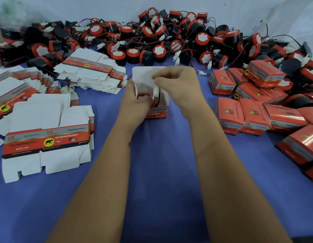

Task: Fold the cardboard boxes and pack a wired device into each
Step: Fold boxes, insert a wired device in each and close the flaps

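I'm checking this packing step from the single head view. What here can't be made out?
- Device in the open box: mostly hidden by the left hand and box walls.
- Right hand fingertips on the white connector: grip partly hidden.
- Small print on the flat boxes: blurred.
- Closed boxes: cut off by the right edge.

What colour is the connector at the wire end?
White; the connector shows in the head view, above the open box.

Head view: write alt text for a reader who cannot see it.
Two hands tuck a wired device into an open box: left hand grips the box, right hand pinches the white connector. Flat cartons lie left, closed boxes right, loose devices behind.
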Available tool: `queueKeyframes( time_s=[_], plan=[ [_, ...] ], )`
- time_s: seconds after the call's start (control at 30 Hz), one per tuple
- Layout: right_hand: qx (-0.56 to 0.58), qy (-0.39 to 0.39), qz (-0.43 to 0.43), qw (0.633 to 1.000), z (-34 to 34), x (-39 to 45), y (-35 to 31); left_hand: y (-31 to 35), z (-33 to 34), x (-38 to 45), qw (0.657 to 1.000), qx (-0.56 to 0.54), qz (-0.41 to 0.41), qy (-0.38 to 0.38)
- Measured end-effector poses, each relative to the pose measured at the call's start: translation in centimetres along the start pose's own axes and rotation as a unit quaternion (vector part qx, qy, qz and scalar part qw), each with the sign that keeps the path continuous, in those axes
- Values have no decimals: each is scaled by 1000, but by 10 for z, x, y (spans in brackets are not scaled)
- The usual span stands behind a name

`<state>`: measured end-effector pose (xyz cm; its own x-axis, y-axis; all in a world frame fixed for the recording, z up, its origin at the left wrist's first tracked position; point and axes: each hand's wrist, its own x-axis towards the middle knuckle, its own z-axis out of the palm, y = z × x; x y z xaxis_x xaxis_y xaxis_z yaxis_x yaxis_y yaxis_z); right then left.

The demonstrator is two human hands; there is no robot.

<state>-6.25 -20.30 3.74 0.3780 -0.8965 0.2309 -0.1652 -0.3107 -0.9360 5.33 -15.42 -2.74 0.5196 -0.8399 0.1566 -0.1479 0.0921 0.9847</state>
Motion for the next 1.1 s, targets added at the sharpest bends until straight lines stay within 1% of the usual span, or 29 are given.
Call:
queueKeyframes(
  time_s=[0.07,0.13,0.23,0.33,0.43,0.67,0.83,0.93,0.97,1.03,1.1],
  plan=[
    [8,6,-8,1000,0,-1,5,0,0,0,1000,-3,-8,-7],
    [-13,15,-27,999,1,-3,10,-1,-1,-1,999,-19,-17,-21],
    [-101,16,-54,993,2,-5,15,0,-2,-3,999,-32,-23,-31],
    [-210,15,-87,974,-1,-5,15,2,-2,-5,999,-30,-25,-32],
    [-273,21,-107,956,-7,-3,14,2,-2,-4,999,-27,-22,-20],
    [-241,44,-110,963,-10,-4,21,2,-2,-3,1000,-9,-27,-13],
    [-190,92,-125,969,-6,-6,23,3,-1,-4,1000,-9,-25,-12],
    [-197,95,-134,967,-5,-7,25,2,-1,-3,1000,-6,-21,-19],
    [-222,84,-152,959,-4,-8,25,1,-2,-3,1000,-7,-20,-20],
    [-311,46,-189,930,-2,-6,26,0,-1,-2,1000,-12,-18,-17],
    [-398,7,-187,898,0,-4,28,-1,0,-1,1000,-11,-11,-1]
  ],
)
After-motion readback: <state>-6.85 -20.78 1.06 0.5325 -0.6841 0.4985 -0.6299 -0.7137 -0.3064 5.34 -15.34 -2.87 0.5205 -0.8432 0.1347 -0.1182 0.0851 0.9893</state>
